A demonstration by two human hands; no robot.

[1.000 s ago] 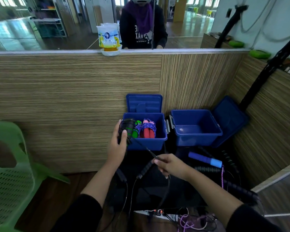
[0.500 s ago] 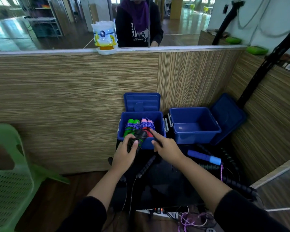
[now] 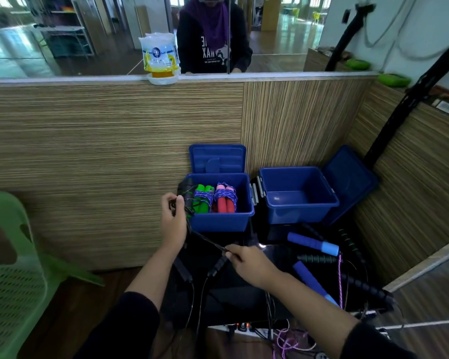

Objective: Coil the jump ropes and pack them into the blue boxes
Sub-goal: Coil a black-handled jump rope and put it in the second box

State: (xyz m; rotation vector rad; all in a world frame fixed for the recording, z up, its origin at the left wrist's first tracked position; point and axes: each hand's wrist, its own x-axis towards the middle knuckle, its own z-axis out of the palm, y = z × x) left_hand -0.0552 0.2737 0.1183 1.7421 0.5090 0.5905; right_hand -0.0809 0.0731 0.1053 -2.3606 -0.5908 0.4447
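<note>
Here black rope stretches between both hands' fingers.

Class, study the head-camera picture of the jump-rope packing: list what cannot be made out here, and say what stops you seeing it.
- Black jump rope bundle, head view: the left hand covers most of it; number of coils unclear.
- Left blue plastic box: the green-handled rope and red-handled rope hide its floor.
- Loose black-handled ropes on the dark table: too dark to count.
- Thin black cord pinched by the right hand: its end is hidden under the fingers.
</note>
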